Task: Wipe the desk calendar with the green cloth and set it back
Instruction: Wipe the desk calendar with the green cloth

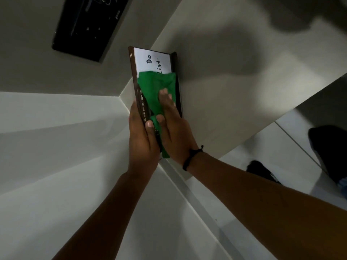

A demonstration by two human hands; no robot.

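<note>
Above a pale desk surface (234,76), which fills most of the view and meets a white wall or panel at lower left, we see both forearms reaching forward to the centre of the frame. At upper left a black rectangular tray (88,25) lies on the desk, well apart from the hands; its contents are too dark to identify. Between the hands we see the desk calendar (153,60), a dark brown frame with a white face bearing the handwritten words "Do" and "List", and month abbreviations from JUL to DEC along its left edge. We cannot tell whether its far end rests on the desk or is lifted clear. Our left hand (142,139) grips the calendar's near left edge, the fingers curled behind it and the thumb pressed on the front. Our right hand (174,128), wearing a black cord bracelet (192,156) at the wrist, lies flat with fingers extended and close together, pressing the green cloth (155,87) against the lower half of the white face; part of the cloth trails below the palm.
</note>
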